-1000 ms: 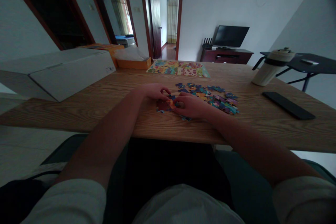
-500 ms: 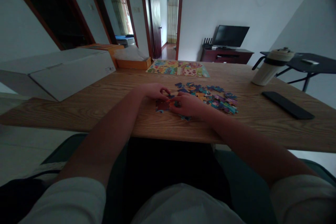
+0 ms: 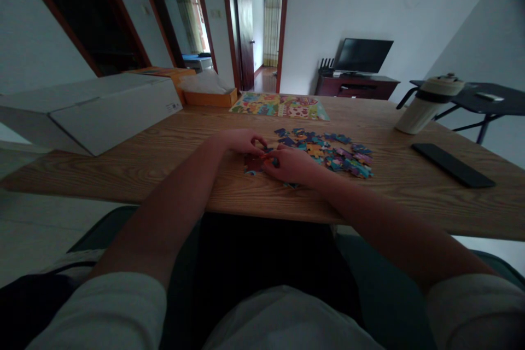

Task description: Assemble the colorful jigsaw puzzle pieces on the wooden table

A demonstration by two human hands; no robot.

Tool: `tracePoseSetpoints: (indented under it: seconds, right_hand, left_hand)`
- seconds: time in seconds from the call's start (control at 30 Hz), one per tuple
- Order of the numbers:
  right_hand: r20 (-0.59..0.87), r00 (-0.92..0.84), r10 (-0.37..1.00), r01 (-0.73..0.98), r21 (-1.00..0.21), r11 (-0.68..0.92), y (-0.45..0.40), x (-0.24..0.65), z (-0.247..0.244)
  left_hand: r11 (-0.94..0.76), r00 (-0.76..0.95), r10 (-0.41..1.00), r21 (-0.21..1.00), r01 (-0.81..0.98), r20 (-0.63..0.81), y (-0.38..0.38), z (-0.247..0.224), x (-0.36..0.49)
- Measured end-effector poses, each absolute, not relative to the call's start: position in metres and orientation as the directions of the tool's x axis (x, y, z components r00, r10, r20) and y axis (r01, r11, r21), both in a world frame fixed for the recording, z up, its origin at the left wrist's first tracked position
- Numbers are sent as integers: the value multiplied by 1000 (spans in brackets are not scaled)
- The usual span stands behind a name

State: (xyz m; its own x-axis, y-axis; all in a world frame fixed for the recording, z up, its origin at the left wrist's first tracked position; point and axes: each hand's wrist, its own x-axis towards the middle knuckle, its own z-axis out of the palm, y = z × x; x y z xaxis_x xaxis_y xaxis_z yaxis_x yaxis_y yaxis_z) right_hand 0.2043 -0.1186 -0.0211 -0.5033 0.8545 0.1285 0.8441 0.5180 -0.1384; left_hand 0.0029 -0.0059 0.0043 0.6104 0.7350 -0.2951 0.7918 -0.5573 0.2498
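Hands (image 3: pixel 246 143) (image 3: pixel 292 165) bent over red puzzle section (image 3: pixel 253 163), twelve o'clock on surface (image 3: pixel 172 158), pinch unclear; you'd best brace it left-handed, align edges, press flat.

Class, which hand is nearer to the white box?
Left. The left hand is right of the white box; the right hand is farther right, beside loose puzzle pieces.

Puzzle pieces (image 3: pixel 315 149) on table (image 3: pixel 184 175); picture sheet (image 3: pixel 279 106) behind them; box (image 3: pixel 118 112) left; jug (image 3: pixel 426 106) right.
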Motion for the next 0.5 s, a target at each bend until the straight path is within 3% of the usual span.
tracePoseSetpoints:
  seconds: [0.2, 0.4, 0.5]
  right_hand:
    - [133, -486, 864, 852, -146, 502, -124, 201, -22]
    - [247, -440, 863, 772, -388, 504, -104, 241, -3]
    - [216, -416, 883, 765, -442, 468, -95, 266, 5]
  left_hand:
    - [-553, 608, 734, 253, 794, -304, -8, 5, 3]
    - [-534, 582, 769, 235, 812, -263, -8, 10, -2]
    - [-509, 550, 801, 214, 834, -236, -3, 10, -7]
